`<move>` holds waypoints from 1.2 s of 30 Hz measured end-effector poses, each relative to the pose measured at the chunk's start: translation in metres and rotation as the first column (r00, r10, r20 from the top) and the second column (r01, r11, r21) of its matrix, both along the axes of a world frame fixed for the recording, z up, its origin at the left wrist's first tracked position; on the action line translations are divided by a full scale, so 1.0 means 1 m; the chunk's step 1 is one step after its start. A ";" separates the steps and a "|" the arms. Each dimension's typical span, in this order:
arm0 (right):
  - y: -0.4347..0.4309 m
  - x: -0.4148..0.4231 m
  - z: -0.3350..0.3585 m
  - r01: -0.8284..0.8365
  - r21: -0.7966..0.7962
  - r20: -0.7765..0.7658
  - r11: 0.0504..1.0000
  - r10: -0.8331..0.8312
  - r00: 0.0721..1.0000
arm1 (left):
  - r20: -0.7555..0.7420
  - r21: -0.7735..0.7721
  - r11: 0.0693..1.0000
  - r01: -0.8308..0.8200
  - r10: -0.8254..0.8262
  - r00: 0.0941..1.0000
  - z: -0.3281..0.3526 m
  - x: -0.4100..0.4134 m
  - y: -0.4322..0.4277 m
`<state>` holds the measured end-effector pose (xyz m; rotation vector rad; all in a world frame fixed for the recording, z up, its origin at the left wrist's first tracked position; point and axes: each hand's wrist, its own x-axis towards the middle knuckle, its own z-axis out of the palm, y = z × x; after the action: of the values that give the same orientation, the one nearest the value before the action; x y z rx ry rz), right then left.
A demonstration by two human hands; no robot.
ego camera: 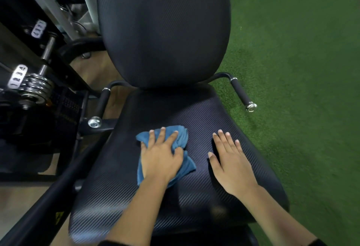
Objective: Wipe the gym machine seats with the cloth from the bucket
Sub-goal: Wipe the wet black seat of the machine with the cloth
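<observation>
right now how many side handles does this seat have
2. The left handle juts out beside the seat, toward the machine frame; the right handle juts out over the green turf. The backrest could hide others.

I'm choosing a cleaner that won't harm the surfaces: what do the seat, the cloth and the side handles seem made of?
Seat: likely black vinyl or faux leather over padding; fine diagonal ribbed texture, soft sheen.
Cloth: blue, soft and crumpled, probably microfibre.
Side handles: matte black grips, foam or rubber, with shiny metal end caps.
</observation>
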<state>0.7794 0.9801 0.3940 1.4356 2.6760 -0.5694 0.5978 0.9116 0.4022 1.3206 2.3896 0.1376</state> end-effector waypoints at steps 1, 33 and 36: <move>-0.003 0.000 0.000 0.004 0.001 -0.007 1.000 -0.004 1.000 | 0.012 0.008 0.999 0.053 -0.053 0.998 0.001 0.005 -0.007; -0.014 -0.006 -0.001 0.040 0.021 0.016 0.999 -0.040 0.999 | -0.011 0.113 0.987 0.111 -0.110 0.994 -0.002 -0.054 -0.059; -0.003 -0.013 -0.002 0.038 0.021 -0.009 0.999 -0.038 0.999 | -0.057 0.081 0.995 -0.055 0.059 0.997 -0.012 -0.090 -0.049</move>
<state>0.7669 0.9775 0.3915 1.4962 2.6743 -0.5536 0.5082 0.8629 0.3902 1.3092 2.4968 0.2142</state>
